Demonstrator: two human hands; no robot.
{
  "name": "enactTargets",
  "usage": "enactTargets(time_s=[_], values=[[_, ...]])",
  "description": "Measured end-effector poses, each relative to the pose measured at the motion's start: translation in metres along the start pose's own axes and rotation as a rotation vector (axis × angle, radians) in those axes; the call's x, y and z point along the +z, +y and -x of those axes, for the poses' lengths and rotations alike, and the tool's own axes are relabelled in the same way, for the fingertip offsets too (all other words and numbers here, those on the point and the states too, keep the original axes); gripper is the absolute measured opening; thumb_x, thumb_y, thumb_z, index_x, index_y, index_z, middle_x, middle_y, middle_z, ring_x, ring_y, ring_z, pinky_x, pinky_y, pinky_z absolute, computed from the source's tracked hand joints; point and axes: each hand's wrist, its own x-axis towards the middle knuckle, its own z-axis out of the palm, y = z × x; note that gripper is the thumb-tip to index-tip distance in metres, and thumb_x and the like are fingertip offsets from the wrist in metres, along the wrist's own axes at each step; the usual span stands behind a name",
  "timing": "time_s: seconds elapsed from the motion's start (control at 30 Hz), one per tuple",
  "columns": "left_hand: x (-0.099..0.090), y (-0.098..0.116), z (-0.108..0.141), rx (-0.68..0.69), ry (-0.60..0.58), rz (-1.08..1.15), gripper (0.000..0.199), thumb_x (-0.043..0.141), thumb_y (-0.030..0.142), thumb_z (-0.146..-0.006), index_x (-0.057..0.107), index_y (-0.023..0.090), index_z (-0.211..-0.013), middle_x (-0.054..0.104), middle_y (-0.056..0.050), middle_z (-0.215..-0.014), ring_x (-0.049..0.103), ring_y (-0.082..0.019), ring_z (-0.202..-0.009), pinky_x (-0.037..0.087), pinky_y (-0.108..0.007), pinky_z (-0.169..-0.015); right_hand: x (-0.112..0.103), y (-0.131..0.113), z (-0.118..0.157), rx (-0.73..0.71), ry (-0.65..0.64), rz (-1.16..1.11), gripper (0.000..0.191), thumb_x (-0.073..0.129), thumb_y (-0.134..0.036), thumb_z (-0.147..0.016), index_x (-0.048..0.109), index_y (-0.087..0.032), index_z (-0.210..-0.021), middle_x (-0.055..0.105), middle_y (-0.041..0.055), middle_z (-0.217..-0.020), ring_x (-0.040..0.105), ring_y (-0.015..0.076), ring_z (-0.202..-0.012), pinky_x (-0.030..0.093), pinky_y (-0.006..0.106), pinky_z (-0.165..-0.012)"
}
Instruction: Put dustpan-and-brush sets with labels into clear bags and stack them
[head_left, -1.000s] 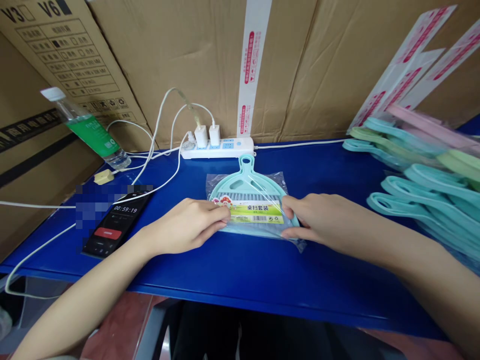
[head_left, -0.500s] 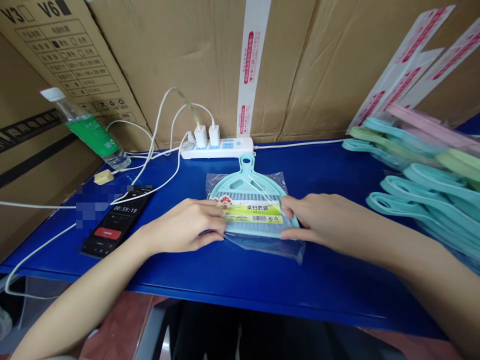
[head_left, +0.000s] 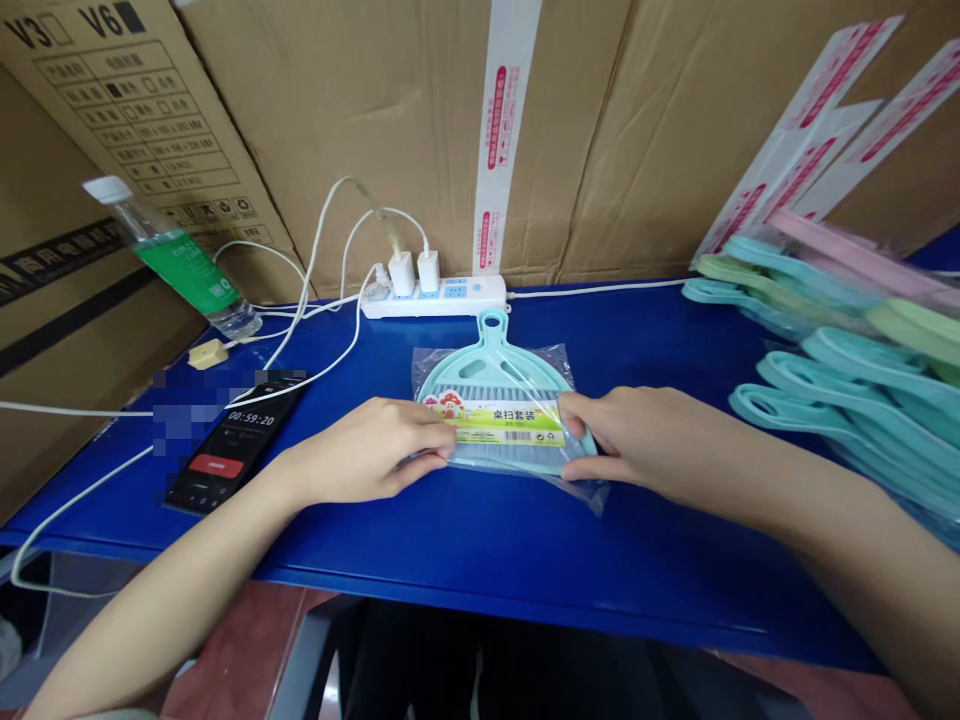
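A light-blue dustpan and brush set [head_left: 487,368] lies on the blue table in a clear plastic bag [head_left: 587,492], its handle pointing away from me. Across its grey bristles runs a yellow-green label [head_left: 517,422] with red mushrooms. At the lower left edge, my left hand [head_left: 394,445] is closed, thumb and fingers pinching the bag. My right hand [head_left: 611,435] grips the right side of the set, thumb near the front edge and fingers by the label. The fingertips of both hands are partly hidden.
Several more bagged dustpan sets [head_left: 832,385] are piled at the right. A white power strip [head_left: 442,297] with chargers and loose cables stands behind. To the left are a phone [head_left: 232,440] and a leaning water bottle [head_left: 184,265]. Cardboard boxes [head_left: 420,110] wall the back.
My left fingers have shifted slightly right along the front edge, and the loose plastic there looks more gathered and folded under. My right hand keeps almost the same place.
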Motion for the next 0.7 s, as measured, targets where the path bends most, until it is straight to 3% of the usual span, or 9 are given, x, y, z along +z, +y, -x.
enactTargets(time_s=[0.2,0.37,0.53,0.63,0.7], values=[[0.001,0.0,-0.002,-0.006,0.004,0.021,0.025,0.039,0.021,-0.1,0.056,0.019,-0.083,0.06,0.0,-0.079,0.055,-0.013,-0.065,0.04,-0.024,-0.062,0.005,0.007,0.001,-0.169,0.047,-0.086,0.012,0.067,-0.024,-0.082,0.055,-0.023,-0.078,0.061,-0.0018,-0.064,0.055,0.0184,-0.055,0.026,0.027,-0.053],[0.001,-0.001,-0.002,-0.047,0.025,0.054,0.023,0.039,0.019,-0.099,0.055,0.018,-0.082,0.06,0.0,-0.077,0.055,-0.012,-0.064,0.04,-0.024,-0.061,0.003,0.008,0.002,-0.229,-0.043,-0.235,0.016,0.051,-0.016,-0.086,0.057,-0.022,-0.073,0.066,0.0013,-0.074,0.059,0.019,-0.067,0.035,0.029,-0.061],[0.001,-0.002,-0.002,-0.07,0.023,0.084,0.023,0.04,0.018,-0.099,0.055,0.018,-0.081,0.059,0.0,-0.075,0.054,-0.012,-0.062,0.039,-0.024,-0.06,-0.005,0.006,0.006,-0.176,-0.076,-0.307,0.037,0.038,-0.044,-0.096,0.061,-0.023,-0.076,0.067,0.0053,-0.078,0.061,0.0236,-0.07,0.037,0.034,-0.063],[0.002,-0.003,-0.002,-0.089,0.015,0.109,0.023,0.039,0.018,-0.099,0.055,0.018,-0.082,0.059,0.0,-0.076,0.055,-0.013,-0.063,0.04,-0.024,-0.062,-0.008,0.005,0.009,-0.131,-0.098,-0.32,0.038,0.06,-0.061,-0.081,0.061,-0.023,-0.078,0.065,0.0038,-0.076,0.06,0.0242,-0.067,0.037,0.033,-0.061],[0.002,-0.003,-0.002,-0.097,0.007,0.119,0.023,0.039,0.018,-0.099,0.055,0.018,-0.083,0.059,0.0,-0.077,0.055,-0.013,-0.064,0.041,-0.025,-0.062,-0.008,0.005,0.009,-0.132,-0.108,-0.301,0.035,0.07,-0.056,-0.075,0.061,-0.023,-0.08,0.064,0.0028,-0.075,0.059,0.0236,-0.067,0.036,0.032,-0.06]])
